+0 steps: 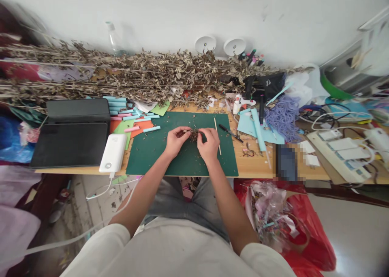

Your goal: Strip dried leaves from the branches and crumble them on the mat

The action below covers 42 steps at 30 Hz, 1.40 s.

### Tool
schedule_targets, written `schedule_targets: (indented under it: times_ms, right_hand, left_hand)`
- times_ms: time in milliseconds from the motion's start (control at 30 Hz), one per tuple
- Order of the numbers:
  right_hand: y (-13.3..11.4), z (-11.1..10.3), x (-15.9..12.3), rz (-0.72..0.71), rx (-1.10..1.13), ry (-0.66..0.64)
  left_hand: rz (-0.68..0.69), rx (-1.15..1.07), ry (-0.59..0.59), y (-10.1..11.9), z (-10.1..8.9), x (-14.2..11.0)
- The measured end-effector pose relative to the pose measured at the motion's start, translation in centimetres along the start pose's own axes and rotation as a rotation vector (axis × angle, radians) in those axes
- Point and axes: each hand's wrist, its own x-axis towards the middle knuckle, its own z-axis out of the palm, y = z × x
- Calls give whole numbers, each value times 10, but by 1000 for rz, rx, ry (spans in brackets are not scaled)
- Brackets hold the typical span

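Both hands meet over a green cutting mat (152, 159) on the wooden table. My left hand (177, 141) pinches one side of a small piece of dried plant (193, 134), brown and crumbly. From the other side my right hand (209, 143) grips the same dried plant with thumb and fingers. Brown crumbs lie beneath and around it on the mat. To the right of my right hand rest a thin wooden stick (217, 136) and a black pen (231, 133).
Long bundles of dried stalks (170, 76) stretch along the back. On the left are a black tablet case (73, 143), a white power bank (113, 153) and rolled papers (114, 104). A glue gun (242, 102), purple yarn (282, 117) and a power strip (340, 157) are right; a red bag (319, 244) hangs below.
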Motion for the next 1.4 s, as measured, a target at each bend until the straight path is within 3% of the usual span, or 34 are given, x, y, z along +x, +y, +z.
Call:
schedule_targets:
  times_ms: [233, 533, 767, 967, 1200, 1400]
  right_hand:
    - [-5, -4, 4, -71, 39, -45]
    - [-4, -5, 2, -106, 119, 64]
    - [-3, 1, -1, -237, 45, -56]
    - [-2, 0, -1, -189, 60, -22]
    - [-5, 0, 0, -138, 177, -64]
    - [-6, 5, -2, -102, 151, -32]
  left_hand:
    - [-14, -19, -9, 0, 0, 1]
    - [-17, 7, -38, 2, 2, 0]
    - [29, 63, -55, 2, 0, -1]
    - [83, 84, -103, 2, 0, -2]
    - [-4, 64, -64, -2, -1, -1]
    - [8, 87, -52, 0, 2, -2]
